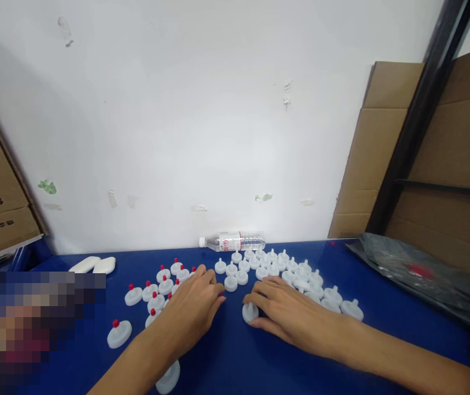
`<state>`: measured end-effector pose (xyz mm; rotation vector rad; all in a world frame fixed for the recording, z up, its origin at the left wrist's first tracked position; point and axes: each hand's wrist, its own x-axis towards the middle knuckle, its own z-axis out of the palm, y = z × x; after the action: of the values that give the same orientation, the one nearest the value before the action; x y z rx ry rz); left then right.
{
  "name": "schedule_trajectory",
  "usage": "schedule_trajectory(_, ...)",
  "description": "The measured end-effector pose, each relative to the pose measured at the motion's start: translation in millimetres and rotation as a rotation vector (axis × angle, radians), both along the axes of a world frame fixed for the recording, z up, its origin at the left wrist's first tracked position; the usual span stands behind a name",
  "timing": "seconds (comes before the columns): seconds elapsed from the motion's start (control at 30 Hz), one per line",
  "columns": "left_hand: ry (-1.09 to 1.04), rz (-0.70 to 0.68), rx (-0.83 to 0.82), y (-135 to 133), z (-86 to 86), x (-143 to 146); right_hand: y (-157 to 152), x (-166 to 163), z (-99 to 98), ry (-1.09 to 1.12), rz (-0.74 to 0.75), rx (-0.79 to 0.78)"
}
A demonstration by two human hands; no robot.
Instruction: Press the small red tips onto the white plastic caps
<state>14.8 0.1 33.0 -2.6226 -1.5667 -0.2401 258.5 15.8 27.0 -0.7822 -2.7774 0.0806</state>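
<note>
My right hand [282,307] is closed on a white round cap with a pointed nozzle [250,313], with the thumb and fingers at its sides. My left hand [202,296] is curled shut over the table, and a bit of a small red cap shows at its fingertips. Left of that hand stand several white nozzle caps with red tips [133,295], some partly covered by the hand and forearm. Behind and beside my right hand is a cluster of white nozzle caps without red tips [334,296]. Another white cap [168,378] is partly hidden below my left forearm.
A clear plastic bottle [235,241] lies against the white wall at the back of the blue table [218,351]. Two white rounded objects [105,265] lie at the left rear. A dark plastic bag [419,280] is on the right, near cardboard [378,159]. A blurred patch covers the lower left.
</note>
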Motion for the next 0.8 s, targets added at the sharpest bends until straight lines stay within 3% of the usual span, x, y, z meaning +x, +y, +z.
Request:
schedule_trajectory(0.27, -0.009, -0.004, 0.003, 5.5, -9.9, -1.0, -4.3, -3.5, 8.7, 0.013, -0.031, -0.006)
schedule_trajectory(0.8, -0.084, 0.007, -0.038, 4.2, -3.4, -1.1, -1.7, -2.6, 8.9, -0.022, -0.058, 0.056)
